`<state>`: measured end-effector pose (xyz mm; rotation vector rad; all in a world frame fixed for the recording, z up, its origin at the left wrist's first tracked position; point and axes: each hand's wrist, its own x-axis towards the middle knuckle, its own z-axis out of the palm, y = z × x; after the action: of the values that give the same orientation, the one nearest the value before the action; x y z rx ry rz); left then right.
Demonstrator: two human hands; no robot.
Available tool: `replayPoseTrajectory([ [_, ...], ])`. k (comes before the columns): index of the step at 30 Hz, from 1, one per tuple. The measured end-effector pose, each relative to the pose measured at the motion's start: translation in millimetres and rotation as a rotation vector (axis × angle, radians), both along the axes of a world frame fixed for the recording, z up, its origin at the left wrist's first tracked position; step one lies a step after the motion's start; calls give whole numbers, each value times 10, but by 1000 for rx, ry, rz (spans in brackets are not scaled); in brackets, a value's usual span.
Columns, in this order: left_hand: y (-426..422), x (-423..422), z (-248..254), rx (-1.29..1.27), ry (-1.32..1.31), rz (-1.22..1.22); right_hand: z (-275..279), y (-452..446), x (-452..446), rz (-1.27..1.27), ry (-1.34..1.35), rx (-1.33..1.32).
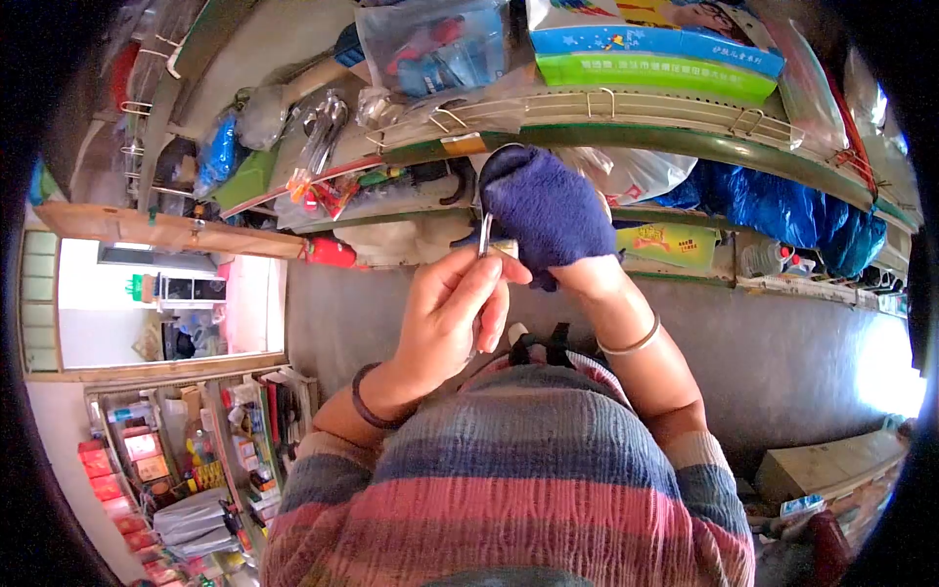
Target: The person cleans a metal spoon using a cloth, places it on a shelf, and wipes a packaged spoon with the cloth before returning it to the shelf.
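Note:
My left hand (460,308) is closed, with thumb and fingers pinching the thin metal handle (485,235) of what looks like a ladle. The handle points up and away from me. At its far end a dark round rim (502,162) shows beside a fuzzy dark-blue cloth (553,207). My right hand is draped in this cloth, so its fingers are hidden and only the wrist (590,279) shows. The cloth presses against the rounded end of the utensil. A brown band is on my left wrist and a pale bangle on my right forearm.
Ahead stands a shelf unit with a green-edged rail (626,137), holding a blue-and-green box (655,64), plastic-bagged goods (435,44) and blue plastic wrapping (773,210). Packed shelves (186,460) and a window-like opening (176,303) are on the left. A cardboard box (827,465) sits at right.

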<state>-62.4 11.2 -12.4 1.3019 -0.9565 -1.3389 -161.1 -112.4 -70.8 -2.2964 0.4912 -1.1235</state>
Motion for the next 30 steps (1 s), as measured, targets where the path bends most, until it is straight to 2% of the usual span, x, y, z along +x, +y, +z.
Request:
replayPoseTrajectory([
  [2, -23, -57, 7, 7, -41, -22, -48, -52, -16, -79, -210, -127],
  [5, 12, -228, 76, 60, -151, 18, 48, -97, -140, -149, -93, -52],
  [10, 92, -277, -6, -5, -448, 38, 204, -136, -296, -199, 132, 3],
  [13, 97, -343, 29, -14, -626, 47, 47, -170, -317, -377, -104, -202],
  [18, 99, -378, 112, -5, -723, 54, -107, -280, -424, -304, -133, -212],
  [19, 93, -348, 131, 0, -815, 26, -139, -304, -432, -295, -163, -215],
  [22, 150, -187, 130, -144, -1120, -84, -87, -323, -600, -20, -50, -220],
  [24, 171, -135, 270, -168, -1273, -178, -160, -291, -664, 55, 165, -336],
  [26, 199, -70, 369, -201, -1441, -308, -157, -229, -683, 17, 244, -351],
  [30, 236, 1, 273, -228, -1284, -132, -340, -275, -580, -57, 158, -318],
])
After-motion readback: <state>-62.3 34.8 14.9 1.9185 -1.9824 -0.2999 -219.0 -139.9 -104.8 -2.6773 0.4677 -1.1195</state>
